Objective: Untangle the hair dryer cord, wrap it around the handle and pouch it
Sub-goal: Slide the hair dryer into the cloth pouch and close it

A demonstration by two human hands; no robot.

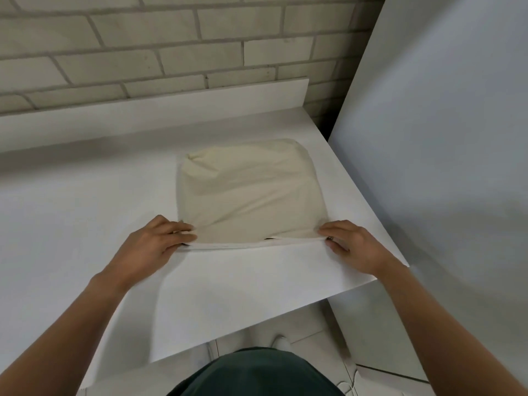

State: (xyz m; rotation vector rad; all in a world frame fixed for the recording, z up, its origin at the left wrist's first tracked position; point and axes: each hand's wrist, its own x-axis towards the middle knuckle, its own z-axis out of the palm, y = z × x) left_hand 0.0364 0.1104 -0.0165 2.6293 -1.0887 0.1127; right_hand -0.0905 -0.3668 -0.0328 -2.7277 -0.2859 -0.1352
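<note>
A cream cloth pouch (pixel 248 190) lies bulging on the white table (pixel 71 210), its mouth toward me. My left hand (pixel 155 241) pinches the left corner of the mouth and my right hand (pixel 350 244) pinches the right corner. The mouth edge is stretched in a straight line between them. A thin dark sliver shows just inside the opening (pixel 270 238). The hair dryer and its cord are hidden inside the pouch.
A brick wall (pixel 171 52) rises behind the table's raised back lip. A large white panel (pixel 443 138) stands close on the right. The table's front edge runs diagonally near my body, with tiled floor (pixel 308 338) below.
</note>
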